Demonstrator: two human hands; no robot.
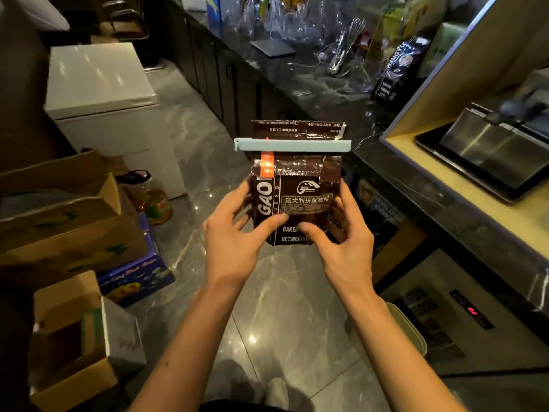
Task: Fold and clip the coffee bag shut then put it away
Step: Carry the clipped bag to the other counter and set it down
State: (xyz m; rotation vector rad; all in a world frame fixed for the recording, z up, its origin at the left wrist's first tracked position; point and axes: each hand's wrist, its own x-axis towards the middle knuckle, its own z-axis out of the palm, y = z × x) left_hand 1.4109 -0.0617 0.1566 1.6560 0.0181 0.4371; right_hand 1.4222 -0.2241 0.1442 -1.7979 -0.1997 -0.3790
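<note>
A dark brown coffee bag (300, 188) with white lettering is held upright in mid-air above the floor, in the middle of the head view. A long pale blue clip (292, 145) is clamped across its folded top, with a strip of bag sticking up above it. My left hand (234, 233) grips the bag's lower left side, thumb across the front. On the lower right side, my right hand (341, 242) holds it, thumb also on the front.
A dark marble counter (297, 81) runs along the right, carrying glassware and another black coffee bag (398, 69). A yellow shelf (463, 173) holds a black tray. A white chest freezer (101, 93) and open cardboard boxes (62, 221) stand left.
</note>
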